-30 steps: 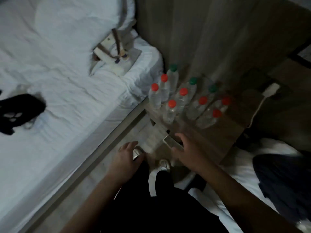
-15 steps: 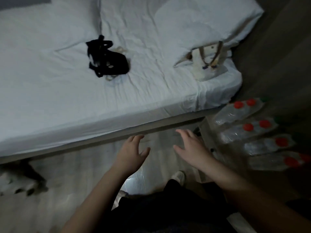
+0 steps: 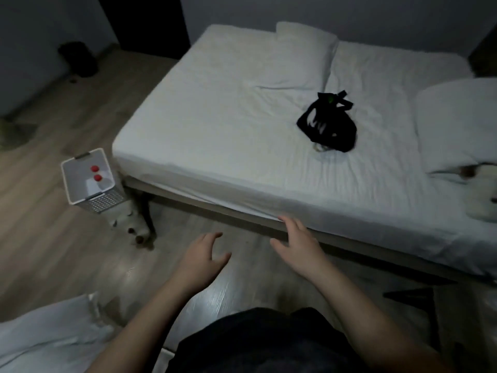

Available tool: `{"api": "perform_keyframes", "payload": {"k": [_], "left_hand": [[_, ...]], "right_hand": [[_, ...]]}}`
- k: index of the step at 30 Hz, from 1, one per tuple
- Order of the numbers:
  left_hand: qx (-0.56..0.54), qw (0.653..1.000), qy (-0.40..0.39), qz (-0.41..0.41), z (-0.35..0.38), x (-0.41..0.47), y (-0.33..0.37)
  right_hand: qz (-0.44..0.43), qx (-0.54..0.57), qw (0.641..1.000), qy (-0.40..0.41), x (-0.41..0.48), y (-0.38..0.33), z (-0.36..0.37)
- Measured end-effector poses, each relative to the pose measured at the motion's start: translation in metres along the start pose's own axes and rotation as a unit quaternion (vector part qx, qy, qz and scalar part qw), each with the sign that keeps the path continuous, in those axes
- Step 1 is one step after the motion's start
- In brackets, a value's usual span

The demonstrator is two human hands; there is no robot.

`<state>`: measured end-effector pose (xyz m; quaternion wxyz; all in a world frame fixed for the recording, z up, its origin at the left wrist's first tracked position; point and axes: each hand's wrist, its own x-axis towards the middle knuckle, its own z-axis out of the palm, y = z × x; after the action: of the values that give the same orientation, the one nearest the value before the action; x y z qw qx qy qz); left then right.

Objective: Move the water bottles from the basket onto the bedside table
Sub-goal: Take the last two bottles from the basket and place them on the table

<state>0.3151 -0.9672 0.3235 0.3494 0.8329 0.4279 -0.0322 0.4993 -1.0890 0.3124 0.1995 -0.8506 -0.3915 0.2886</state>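
At ten o'clock from the nearer, spread-fingered left hand (image 3: 201,262), the white perforated plastic basket (image 3: 103,201) holds two upright red-capped water bottles (image 3: 97,178); the right hand (image 3: 298,249) is likewise spread and empty.

Both bare forearms reach forward from the bottom of the view. The left hand (image 3: 202,258) hangs palm down, fingers loosely curled — holding nothing. The right hand (image 3: 298,244) (slightly farther forward) spreads relaxed fingers.
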Motion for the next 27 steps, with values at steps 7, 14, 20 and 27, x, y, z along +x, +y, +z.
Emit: {"api": "perform_keyframes", "payload": {"k": [7,14,20,27], "left_hand": [[-0.063,0.993,0.08,-0.059,-0.044,0.002,-0.067],[-0.104,0.98,0.119,-0.122,-0.082,0.023,-0.123],[-0.111,0.969,0.151,-0.161,-0.128,0.069,-0.189],[-0.123,0.964,0.149,-0.182,-0.205,0.145,-0.258]], "right_hand": [[-0.043,-0.026,0.998,-0.047,0.041,-0.06,0.024],[-0.054,-0.025,0.994,-0.094,0.102,-0.111,0.051],[-0.115,-0.057,0.985,-0.114,0.186,-0.189,0.084],[-0.153,-0.063,0.973,-0.163,0.278,-0.298,0.121]]}}
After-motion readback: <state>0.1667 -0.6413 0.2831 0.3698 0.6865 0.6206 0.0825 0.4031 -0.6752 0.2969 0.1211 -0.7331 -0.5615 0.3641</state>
